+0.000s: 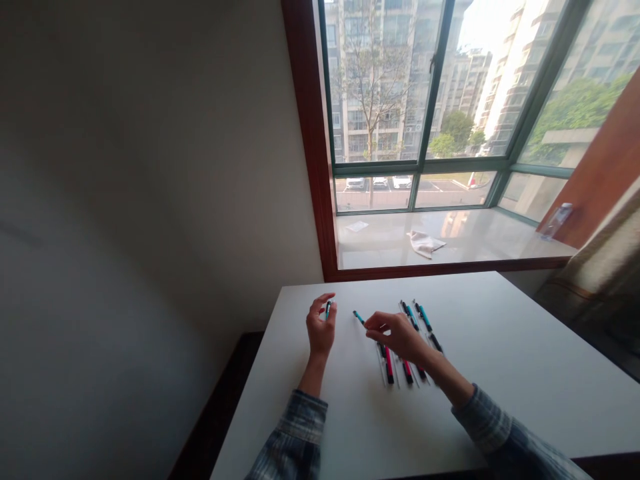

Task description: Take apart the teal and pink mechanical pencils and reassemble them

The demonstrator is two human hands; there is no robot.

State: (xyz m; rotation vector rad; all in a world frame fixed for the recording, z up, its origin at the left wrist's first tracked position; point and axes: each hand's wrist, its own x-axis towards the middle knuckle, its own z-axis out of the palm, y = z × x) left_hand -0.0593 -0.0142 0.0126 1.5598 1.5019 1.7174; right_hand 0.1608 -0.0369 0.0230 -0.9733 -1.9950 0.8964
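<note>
My left hand (321,327) is raised over the left part of the white table (350,427), its fingers curled round a short dark-and-teal pen piece (328,309). To its right, my right hand (395,333) pinches the near end of a teal pen part (358,317), whose tip points up and left. The two held pieces are apart. Under and beside my right hand lie several pen parts: teal-and-black ones (423,315) toward the back, red-and-black ones (389,367) toward the front. Thin pale rods (398,372), like refills, lie between them. My right hand and forearm hide part of the row.
Behind the table is a window sill (375,252) with a crumpled cloth (425,244), a flat white paper (357,227) and a clear bottle (557,221). A wall (225,200) stands on the left, and a curtain (595,247) hangs at the right.
</note>
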